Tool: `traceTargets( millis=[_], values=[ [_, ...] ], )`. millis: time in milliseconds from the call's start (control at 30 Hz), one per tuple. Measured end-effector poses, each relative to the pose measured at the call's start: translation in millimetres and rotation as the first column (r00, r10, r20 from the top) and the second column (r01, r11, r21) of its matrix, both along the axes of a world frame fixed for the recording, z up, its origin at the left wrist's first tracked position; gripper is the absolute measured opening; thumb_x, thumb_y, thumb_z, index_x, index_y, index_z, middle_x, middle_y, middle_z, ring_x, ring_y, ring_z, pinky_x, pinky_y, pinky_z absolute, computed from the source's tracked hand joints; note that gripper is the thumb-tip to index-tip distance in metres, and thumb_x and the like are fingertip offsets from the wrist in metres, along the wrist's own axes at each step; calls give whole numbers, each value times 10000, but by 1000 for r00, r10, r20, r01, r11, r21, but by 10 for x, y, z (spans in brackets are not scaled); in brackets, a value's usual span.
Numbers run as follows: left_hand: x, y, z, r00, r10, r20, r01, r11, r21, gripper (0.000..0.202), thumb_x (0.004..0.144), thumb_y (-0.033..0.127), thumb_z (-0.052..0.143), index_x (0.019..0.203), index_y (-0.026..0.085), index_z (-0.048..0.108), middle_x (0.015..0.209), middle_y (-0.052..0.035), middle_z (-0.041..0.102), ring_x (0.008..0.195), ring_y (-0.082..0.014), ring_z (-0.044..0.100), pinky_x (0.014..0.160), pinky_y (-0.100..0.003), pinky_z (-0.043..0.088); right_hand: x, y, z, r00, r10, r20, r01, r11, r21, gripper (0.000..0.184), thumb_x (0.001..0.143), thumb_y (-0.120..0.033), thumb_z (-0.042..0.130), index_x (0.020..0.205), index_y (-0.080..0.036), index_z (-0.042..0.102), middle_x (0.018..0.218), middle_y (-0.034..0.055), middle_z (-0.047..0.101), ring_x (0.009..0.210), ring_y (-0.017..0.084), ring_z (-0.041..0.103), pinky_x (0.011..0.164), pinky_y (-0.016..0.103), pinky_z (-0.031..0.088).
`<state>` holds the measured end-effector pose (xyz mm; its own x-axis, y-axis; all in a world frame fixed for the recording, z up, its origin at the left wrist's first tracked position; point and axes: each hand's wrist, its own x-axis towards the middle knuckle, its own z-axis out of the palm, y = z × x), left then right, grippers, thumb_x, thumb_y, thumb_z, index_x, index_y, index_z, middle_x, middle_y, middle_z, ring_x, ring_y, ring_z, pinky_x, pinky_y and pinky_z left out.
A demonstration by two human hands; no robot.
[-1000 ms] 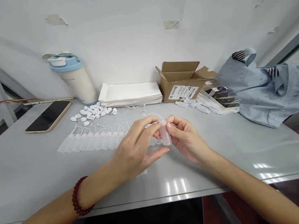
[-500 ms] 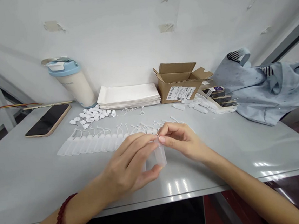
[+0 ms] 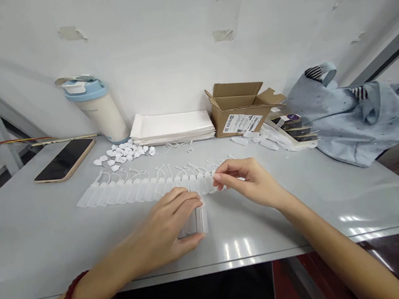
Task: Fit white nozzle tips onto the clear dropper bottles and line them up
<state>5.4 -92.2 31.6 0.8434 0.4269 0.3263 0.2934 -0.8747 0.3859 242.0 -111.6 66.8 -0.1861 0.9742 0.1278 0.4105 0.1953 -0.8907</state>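
Several small translucent plastic bottles (image 3: pixel 202 219) stand side by side in my left hand (image 3: pixel 171 222), gripped between the fingers above and the thumb below. Beyond it lies a long row of the same bottles (image 3: pixel 133 191), white cords (image 3: pixel 159 172) sticking out of their tops. At the right end of that row, the thumb and index finger of my right hand (image 3: pixel 246 178) are pinched at the top of a bottle (image 3: pixel 209 182). My fingers partly hide that bottle and those beside it.
Behind the row lie a heap of small white caps (image 3: pixel 125 152), loose cords (image 3: pixel 180 146) and a white stack (image 3: pixel 172 127). A phone (image 3: pixel 64 161) and a tumbler (image 3: pixel 102 112) stand left. An open cardboard box (image 3: pixel 240 117), loose bottles (image 3: pixel 268 144) and blue cloth (image 3: pixel 366 119) are right.
My left hand has moved left and slightly down with its bottles. My right hand has come away from them to the right end of the row.
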Motion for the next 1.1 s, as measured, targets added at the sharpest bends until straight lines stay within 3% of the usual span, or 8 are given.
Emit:
traceTargets(
  millis=[400,700,833,967,1100],
  values=[
    [40,11,3,994,1,-112,1,1000,20,323,853,246,635,1143,151,531,1140,-87,622,1091,-272,520,911,-435,497,-28,-3,6,998,-19,62,14,997,79,183,902,-241,579,761,-177,678,680,17,701,661,156,665,596,262,506],
    [37,8,18,991,-5,-132,13,998,65,275,865,254,615,1116,166,545,1122,-99,625,1076,-280,537,895,-443,508,-43,-2,-72,944,-57,324,-35,961,273,183,925,-221,551,777,-182,651,661,1,677,573,126,596,520,226,439],
    [30,-6,11,989,-1,-148,19,993,119,284,860,257,627,1113,158,543,1141,-122,611,1087,-302,532,895,-463,512,-44,19,-148,860,-89,502,-124,919,375,182,942,-199,514,827,-150,647,717,43,684,629,153,606,586,259,442],
    [18,-30,3,991,-5,-133,26,988,154,282,875,273,619,1116,142,550,1145,-150,609,1091,-318,532,888,-495,520,-63,41,-226,719,-164,675,-222,866,448,256,969,-194,462,801,-131,646,725,84,671,654,192,589,548,286,388],
    [52,-68,74,1000,-4,4,3,979,205,213,929,245,552,1108,130,558,1082,-147,620,1034,-286,574,846,-458,548,-107,23,-243,559,-253,789,-322,811,488,280,939,-70,443,747,-138,635,700,94,649,680,223,551,505,304,313]
  ],
)
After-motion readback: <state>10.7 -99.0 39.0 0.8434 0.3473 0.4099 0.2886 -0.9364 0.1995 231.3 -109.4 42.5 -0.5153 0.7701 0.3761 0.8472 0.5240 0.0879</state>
